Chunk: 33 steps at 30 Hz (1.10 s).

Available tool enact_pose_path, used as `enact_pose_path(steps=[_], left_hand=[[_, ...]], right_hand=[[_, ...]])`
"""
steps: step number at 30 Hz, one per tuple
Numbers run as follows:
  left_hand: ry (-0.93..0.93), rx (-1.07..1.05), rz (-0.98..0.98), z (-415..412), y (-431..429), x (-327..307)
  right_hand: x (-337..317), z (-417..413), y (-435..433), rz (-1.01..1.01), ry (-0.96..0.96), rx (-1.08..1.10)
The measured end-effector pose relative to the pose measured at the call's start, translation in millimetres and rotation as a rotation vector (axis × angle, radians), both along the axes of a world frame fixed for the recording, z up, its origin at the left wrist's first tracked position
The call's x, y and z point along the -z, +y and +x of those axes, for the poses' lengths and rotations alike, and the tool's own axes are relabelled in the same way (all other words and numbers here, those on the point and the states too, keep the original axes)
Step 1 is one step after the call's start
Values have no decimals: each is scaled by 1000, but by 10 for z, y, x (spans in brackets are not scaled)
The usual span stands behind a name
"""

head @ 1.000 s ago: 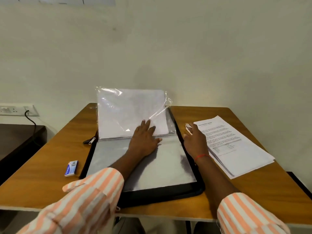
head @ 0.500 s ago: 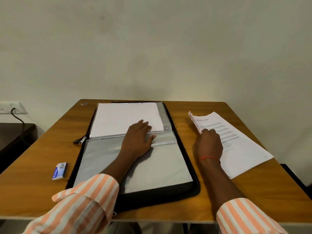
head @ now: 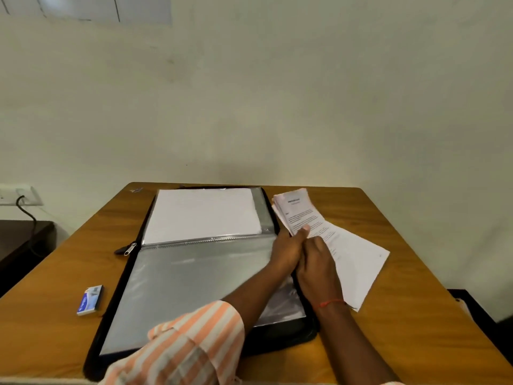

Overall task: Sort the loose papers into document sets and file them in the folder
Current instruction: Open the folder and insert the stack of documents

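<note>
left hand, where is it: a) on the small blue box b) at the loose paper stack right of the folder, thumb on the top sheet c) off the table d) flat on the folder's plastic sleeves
B: the left hand lies across the open folder at the paper stack, thumb on the printed top sheet, next to the right hand.

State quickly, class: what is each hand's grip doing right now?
Left hand: pinches the paper stack, thumb on top.
Right hand: rests on that stack; open or closed cannot be told.
</note>
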<state>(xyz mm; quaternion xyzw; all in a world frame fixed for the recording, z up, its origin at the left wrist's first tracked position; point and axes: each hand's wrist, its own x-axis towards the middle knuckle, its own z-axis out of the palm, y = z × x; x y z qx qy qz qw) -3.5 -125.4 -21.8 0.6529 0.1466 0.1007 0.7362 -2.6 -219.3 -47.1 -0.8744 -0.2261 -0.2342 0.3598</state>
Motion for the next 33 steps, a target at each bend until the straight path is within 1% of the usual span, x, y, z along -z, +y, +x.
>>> enact_pose_path(steps=[2, 4, 9, 14, 16, 18, 19, 22, 25, 28, 30, 31, 33], left_hand=[[-10, -136, 69, 39, 52, 18], [-18, -206, 88, 17, 95, -8], [-129, -188, 40, -138, 366, -246], [-279, -155, 56, -398, 752, -581], [-298, -163, 68, -487, 848, -662], [-309, -179, 56, -534, 916, -694], [-317, -190, 51, -557, 942, -706], [-338, -234, 64, -627, 977, -777], [-432, -281, 109, -672, 981, -913], [-541, -318, 229, -719, 995, -1034], [-585, -332, 322, -749, 1029, -1002], [-575, -342, 345, -765, 1035, -943], [-525, -341, 333, -782, 1032, -752]], right_hand=[[16, -23, 9, -57, -24, -36], [-10, -39, -21, -49, -33, -53], [-228, 103, -168, 98, -24, 115], [-542, 475, -372, 176, 145, 162], [-692, 541, -415, 313, 243, 73], [-828, 507, -429, 483, 386, -127], [-869, 468, -414, 528, 442, -235], [-956, 335, -324, 617, 479, -405], [-1067, 209, -220, 749, 468, -474], [-1160, 148, -171, 822, 419, -539], [-1159, 98, -131, 894, 468, -576], [-1130, 64, -105, 893, 501, -579], [-1005, 29, -52, 816, 536, -551]])
